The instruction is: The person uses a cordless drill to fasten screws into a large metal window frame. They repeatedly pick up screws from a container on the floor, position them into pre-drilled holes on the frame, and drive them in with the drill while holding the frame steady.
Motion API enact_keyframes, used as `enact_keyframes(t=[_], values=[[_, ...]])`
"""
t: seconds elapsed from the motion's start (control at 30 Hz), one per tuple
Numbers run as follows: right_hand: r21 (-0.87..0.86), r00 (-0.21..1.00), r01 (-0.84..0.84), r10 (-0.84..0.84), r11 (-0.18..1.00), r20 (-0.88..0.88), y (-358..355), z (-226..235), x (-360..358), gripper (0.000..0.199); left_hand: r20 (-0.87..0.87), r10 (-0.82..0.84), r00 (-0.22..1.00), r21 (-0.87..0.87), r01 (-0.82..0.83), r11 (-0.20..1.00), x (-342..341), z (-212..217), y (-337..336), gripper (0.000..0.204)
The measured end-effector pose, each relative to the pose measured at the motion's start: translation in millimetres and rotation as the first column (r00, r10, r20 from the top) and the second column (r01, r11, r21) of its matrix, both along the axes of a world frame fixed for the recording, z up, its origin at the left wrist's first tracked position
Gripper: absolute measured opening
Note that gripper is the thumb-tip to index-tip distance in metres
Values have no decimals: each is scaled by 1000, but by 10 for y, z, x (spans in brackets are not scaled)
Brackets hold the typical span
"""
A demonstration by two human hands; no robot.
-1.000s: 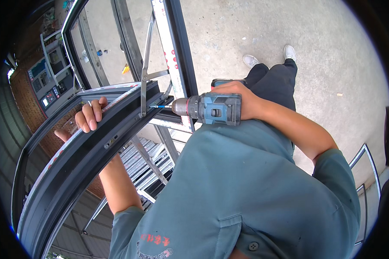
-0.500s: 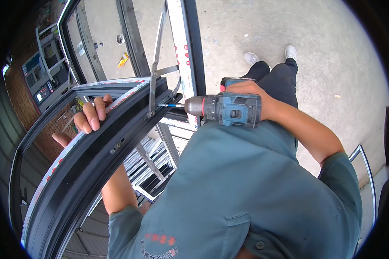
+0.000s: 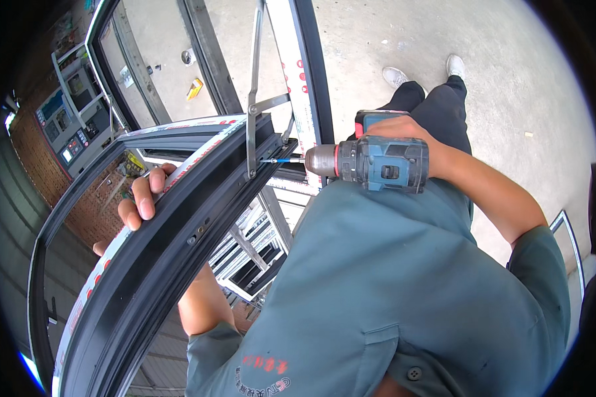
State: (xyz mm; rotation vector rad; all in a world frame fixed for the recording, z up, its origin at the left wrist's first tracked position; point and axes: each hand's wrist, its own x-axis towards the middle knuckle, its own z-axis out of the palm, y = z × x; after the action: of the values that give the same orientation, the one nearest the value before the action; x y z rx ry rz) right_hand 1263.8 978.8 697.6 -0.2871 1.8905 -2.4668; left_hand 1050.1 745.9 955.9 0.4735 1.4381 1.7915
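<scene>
A blue-and-black cordless drill [image 3: 394, 164] is gripped in my right hand [image 3: 404, 129], lying level in front of my body. Its long blue driver bit [image 3: 282, 160] points left and its tip meets the edge of a dark window sash [image 3: 179, 195] beside a metal friction stay [image 3: 251, 142]. Whether a screw sits at the tip is too small to tell. My left hand [image 3: 144, 197] wraps over the sash's far edge, fingers bent on top and the thumb mostly hidden behind it. White protective film with red marks [image 3: 208, 147] runs along that edge.
An upright dark frame [image 3: 309, 66] with white film stands just beyond the drill. Cut profiles [image 3: 258, 241] are stacked below the sash. On the concrete floor lies a yellow item [image 3: 195, 88]. A grey machine with a control panel [image 3: 76, 145] stands at far left.
The whole view has shifted, so sash, drill and arms sit further right in the picture. The bit still touches the same spot, and my left hand keeps its hold with fingers bunched slightly closer.
</scene>
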Motion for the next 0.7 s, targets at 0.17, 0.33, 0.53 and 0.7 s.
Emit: enact_keyframes(t=[0.17,0.33,0.53,0.7], values=[[-32,999,39,-40,999,-12,-21,10,9,38,32,54,998,5,-54,999,-3,-8,6,72],[-38,999,36,-37,999,-11,-23,5,13,39,59,143,988,-3,-143,990,17,-1,3,64],[-35,999,37,-38,999,-14,-22,8,16,39,19,16,1000,23,-17,1000,-5,-30,30,74],[-13,999,43,-43,999,-16,-11,7,24,41,8,50,999,-19,-50,999,16,5,31,73]])
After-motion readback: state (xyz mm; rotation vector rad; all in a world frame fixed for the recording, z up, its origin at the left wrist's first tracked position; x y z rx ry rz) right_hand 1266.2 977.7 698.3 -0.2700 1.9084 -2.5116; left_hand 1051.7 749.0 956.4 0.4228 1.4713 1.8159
